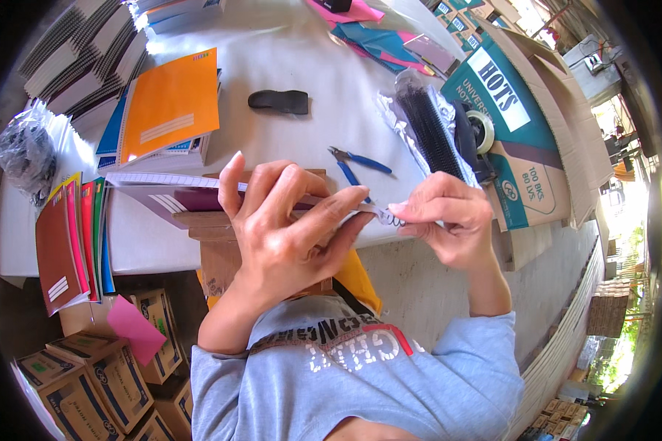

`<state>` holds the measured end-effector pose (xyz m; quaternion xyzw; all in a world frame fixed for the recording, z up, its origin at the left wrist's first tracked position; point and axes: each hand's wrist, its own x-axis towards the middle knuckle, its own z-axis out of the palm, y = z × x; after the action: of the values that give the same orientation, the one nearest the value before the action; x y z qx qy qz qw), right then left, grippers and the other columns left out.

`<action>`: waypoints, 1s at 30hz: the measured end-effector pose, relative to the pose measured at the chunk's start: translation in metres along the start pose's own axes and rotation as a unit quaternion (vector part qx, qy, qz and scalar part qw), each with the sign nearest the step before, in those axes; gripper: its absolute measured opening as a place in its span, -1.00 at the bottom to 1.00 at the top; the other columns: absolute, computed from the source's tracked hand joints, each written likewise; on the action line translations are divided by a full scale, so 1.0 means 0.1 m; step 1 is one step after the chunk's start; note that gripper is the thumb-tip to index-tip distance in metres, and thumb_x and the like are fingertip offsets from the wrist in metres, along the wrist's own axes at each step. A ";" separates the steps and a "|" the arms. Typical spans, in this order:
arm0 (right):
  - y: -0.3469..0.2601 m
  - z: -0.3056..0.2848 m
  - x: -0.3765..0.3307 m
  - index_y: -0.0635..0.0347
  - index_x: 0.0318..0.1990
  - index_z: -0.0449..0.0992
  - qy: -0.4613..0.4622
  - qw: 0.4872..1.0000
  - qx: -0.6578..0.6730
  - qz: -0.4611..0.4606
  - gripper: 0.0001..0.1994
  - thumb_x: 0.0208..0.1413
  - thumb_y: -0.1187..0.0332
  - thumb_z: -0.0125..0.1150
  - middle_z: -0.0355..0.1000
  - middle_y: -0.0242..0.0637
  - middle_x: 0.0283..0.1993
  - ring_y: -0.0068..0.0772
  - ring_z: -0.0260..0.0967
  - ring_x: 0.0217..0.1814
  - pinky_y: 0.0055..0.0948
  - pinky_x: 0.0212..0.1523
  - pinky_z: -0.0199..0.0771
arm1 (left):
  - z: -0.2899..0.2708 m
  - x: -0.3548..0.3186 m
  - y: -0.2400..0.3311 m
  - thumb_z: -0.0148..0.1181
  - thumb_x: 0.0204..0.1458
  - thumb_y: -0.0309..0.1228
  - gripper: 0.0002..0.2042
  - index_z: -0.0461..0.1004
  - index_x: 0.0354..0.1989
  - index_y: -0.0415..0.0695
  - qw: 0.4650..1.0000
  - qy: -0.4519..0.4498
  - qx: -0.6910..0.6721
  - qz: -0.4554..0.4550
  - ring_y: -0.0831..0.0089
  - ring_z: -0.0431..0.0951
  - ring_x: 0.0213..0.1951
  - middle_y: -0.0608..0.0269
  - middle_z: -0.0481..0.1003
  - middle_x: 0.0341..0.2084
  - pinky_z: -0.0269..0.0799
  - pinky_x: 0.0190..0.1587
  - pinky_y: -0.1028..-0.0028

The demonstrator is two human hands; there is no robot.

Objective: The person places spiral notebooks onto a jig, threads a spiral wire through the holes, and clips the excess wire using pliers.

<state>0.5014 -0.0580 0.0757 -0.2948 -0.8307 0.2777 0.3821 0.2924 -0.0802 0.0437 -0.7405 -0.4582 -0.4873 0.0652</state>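
A purple notebook [151, 198] with white ruled pages lies along the table's near edge, by a wooden stand [212, 224]. My left hand [279, 220] grips its right part, thumb and forefinger pressed together near the corner and the other fingers raised over it. At that corner a thin spiral coil [397, 220] sticks out. My right hand [449, 220] pinches the coil's end between thumb and forefinger. Blue-handled cutters [364, 162] rest just beyond the hands with their handles apart. Past my right hand, many black coils [428, 125] lie in a clear plastic wrap.
A flat black piece [278, 102] lies mid-table. An orange notebook [171, 103] tops a stack at left; coloured notebooks [62, 235] overhang the left edge. A tape dispenser [482, 132] stands by a large open carton [537, 140] at right. Cartons [88, 382] are piled on the lower left.
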 end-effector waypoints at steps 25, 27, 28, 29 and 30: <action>0.15 0.05 0.10 0.18 -0.18 0.58 0.031 0.982 0.153 0.105 -0.74 -0.08 0.62 0.23 0.26 -0.44 -0.45 -0.62 0.17 -0.39 -0.66 -0.37 0.20 | 0.28 0.07 0.04 0.41 -0.35 -0.14 -0.81 0.56 -0.57 0.13 0.998 0.063 0.023 0.012 0.45 0.43 -0.04 0.51 0.36 -0.58 -0.63 0.29 0.01; 0.14 0.03 0.11 0.20 -0.19 0.58 0.001 0.996 0.066 0.060 -0.74 -0.10 0.64 0.23 0.26 -0.42 -0.45 -0.61 0.17 -0.40 -0.66 -0.37 0.21 | 0.30 0.10 0.03 0.41 -0.38 -0.21 -0.84 0.53 -0.63 0.12 0.994 0.108 0.028 0.022 0.49 0.47 -0.14 0.49 0.33 -0.61 -0.54 0.29 0.03; 0.13 0.02 0.12 0.20 -0.19 0.58 -0.002 0.995 0.056 0.084 -0.74 -0.10 0.64 0.23 0.26 -0.42 -0.45 -0.61 0.17 -0.40 -0.66 -0.37 0.21 | 0.29 0.10 0.01 0.39 -0.37 -0.23 -0.84 0.51 -0.63 0.09 0.997 0.075 0.012 0.010 0.52 0.46 -0.19 0.48 0.34 -0.59 -0.45 0.28 0.02; 0.11 0.00 0.13 0.20 -0.21 0.58 -0.013 0.998 0.023 0.062 -0.73 -0.12 0.64 0.24 0.27 -0.40 -0.47 -0.58 0.19 -0.42 -0.63 -0.39 0.23 | 0.27 0.10 0.00 0.37 -0.36 -0.25 -0.84 0.49 -0.64 0.07 0.999 0.041 -0.006 -0.002 0.55 0.45 -0.23 0.48 0.34 -0.57 -0.36 0.27 0.01; 0.08 -0.01 0.14 0.19 -0.22 0.58 -0.007 0.999 0.002 0.032 -0.73 -0.14 0.64 0.25 0.28 -0.37 -0.49 -0.55 0.22 -0.44 -0.59 -0.41 0.25 | 0.26 0.10 -0.02 0.37 -0.39 -0.30 -0.85 0.49 -0.64 0.06 0.999 0.025 -0.034 -0.010 0.53 0.43 -0.32 0.46 0.33 -0.59 -0.23 0.26 0.09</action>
<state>0.4967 -0.0425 0.0771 -0.3185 -0.8230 0.2932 0.3677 0.3090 -0.0589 0.0379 -0.7255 -0.4467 -0.5215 0.0465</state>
